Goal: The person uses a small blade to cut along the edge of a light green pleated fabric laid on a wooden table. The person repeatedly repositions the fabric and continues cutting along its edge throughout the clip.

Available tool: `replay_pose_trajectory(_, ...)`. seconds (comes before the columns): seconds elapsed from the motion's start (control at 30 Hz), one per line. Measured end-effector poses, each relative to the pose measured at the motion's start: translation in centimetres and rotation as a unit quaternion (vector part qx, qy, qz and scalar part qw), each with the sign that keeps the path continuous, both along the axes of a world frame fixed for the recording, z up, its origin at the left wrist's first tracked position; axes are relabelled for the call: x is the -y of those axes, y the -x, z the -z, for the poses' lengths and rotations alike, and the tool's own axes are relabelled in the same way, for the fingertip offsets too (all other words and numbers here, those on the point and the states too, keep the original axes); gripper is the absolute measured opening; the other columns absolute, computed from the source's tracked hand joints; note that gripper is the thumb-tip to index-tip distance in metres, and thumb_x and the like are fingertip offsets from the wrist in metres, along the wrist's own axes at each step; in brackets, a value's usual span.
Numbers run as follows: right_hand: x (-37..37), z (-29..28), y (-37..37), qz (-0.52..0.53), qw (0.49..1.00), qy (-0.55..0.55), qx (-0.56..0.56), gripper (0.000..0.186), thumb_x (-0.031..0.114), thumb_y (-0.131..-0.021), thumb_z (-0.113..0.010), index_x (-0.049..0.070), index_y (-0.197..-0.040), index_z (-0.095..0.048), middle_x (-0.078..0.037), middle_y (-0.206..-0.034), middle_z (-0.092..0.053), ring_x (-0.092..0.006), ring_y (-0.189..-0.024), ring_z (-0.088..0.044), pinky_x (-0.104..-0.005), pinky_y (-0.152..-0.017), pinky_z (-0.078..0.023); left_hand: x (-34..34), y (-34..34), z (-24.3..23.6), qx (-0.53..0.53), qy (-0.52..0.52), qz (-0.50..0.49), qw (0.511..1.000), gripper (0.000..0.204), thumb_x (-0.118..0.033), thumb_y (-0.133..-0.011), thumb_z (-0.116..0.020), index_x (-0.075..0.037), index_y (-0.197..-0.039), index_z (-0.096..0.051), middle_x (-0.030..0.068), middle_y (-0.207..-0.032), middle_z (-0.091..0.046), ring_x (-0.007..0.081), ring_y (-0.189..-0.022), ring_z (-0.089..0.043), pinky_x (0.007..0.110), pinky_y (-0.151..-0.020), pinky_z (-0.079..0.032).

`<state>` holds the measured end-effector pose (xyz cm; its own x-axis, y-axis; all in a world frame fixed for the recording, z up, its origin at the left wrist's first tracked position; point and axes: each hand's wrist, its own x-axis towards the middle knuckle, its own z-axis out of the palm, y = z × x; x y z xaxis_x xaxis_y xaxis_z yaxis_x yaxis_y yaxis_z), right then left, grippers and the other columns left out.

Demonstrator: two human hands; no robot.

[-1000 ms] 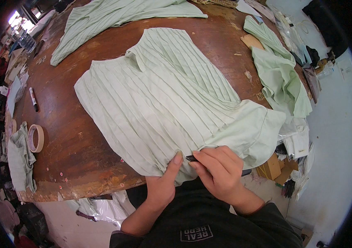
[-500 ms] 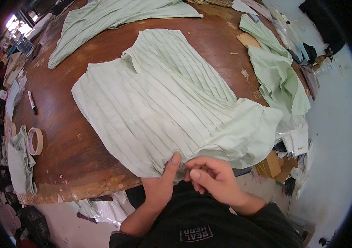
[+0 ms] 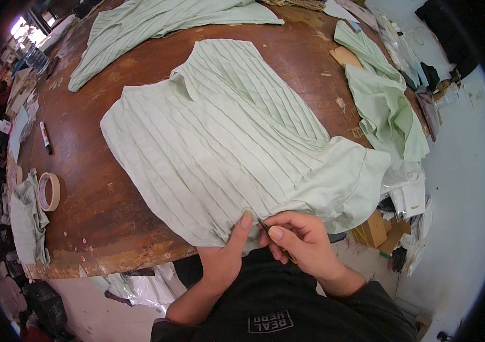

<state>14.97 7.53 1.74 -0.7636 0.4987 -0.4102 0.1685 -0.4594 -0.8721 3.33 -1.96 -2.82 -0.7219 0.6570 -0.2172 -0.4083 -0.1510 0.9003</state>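
A pale green pleated garment [image 3: 214, 142] lies spread over the wooden table, its near edge hanging at the table's front edge. My left hand [image 3: 226, 253] pinches that near edge, thumb on top and fingers hidden under the cloth. Close beside it, my right hand [image 3: 305, 242] is closed round small thread snips [image 3: 263, 226]. Their dark pointed tip comes out between thumb and forefinger, towards the cloth by my left thumb. A bit of yellow shows below the palm; the rest of the tool is covered by my fingers.
More pale green cloth lies at the table's far edge [image 3: 174, 20] and at the right [image 3: 382, 97]. On the left are a marker pen [image 3: 45, 138], a tape roll [image 3: 49, 192] and a folded cloth [image 3: 29, 222]. A cardboard box [image 3: 376, 231] stands below the table's right side.
The snips' dark tip now shows between my right thumb and forefinger, where it was not visible before. My left hand still pinches the garment's edge.
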Motion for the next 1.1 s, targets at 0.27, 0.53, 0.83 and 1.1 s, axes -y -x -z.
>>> replay_pose_trajectory(0.27,-0.05,0.21,0.35,0.022,0.999,0.019,-0.016,0.021,0.016,-0.094,-0.059,-0.002,-0.106,-0.061,-0.006,-0.084,-0.065,-0.0054,-0.060,-0.051,-0.0187,-0.049,-0.039,-0.33,-0.25,-0.29,0.005,-0.020,-0.041,0.999,0.039,-0.002,-0.084,-0.069,0.005,-0.117,-0.049,0.0083,-0.109,-0.056,0.0154,-0.097,-0.054,0.027,-0.085,-0.043)
replay_pose_trajectory(0.53,-0.18,0.42,0.49,0.032,0.999,0.010,-0.020,0.018,0.014,-0.094,-0.060,-0.002,-0.103,-0.062,-0.005,-0.080,-0.065,-0.0045,-0.059,-0.049,-0.0190,-0.050,-0.039,-0.34,-0.35,-0.24,0.006,-0.027,-0.031,0.999,0.039,-0.002,-0.084,-0.069,0.006,-0.117,-0.049,0.0090,-0.109,-0.057,0.0157,-0.097,-0.054,0.027,-0.085,-0.043)
replay_pose_trajectory(0.83,-0.06,0.52,0.37,0.029,0.999,-0.020,-0.003,0.019,0.014,-0.093,-0.061,-0.002,-0.103,-0.062,-0.003,-0.078,-0.065,-0.0035,-0.059,-0.050,-0.0184,-0.051,-0.039,-0.38,-0.43,-0.29,0.009,-0.028,-0.038,0.999,0.037,-0.002,-0.084,-0.069,0.006,-0.115,-0.051,0.0087,-0.108,-0.057,0.0154,-0.096,-0.054,0.027,-0.085,-0.044)
replay_pose_trajectory(1.1,-0.24,0.60,0.55,0.022,1.000,-0.016,0.002,0.020,0.016,-0.093,-0.061,-0.002,-0.102,-0.062,-0.003,-0.077,-0.064,-0.0036,-0.059,-0.050,-0.0180,-0.052,-0.039,-0.40,-0.44,-0.28,0.000,-0.032,-0.040,0.999,0.037,-0.001,-0.084,-0.068,0.006,-0.116,-0.050,0.0082,-0.108,-0.057,0.0146,-0.096,-0.054,0.027,-0.085,-0.043)
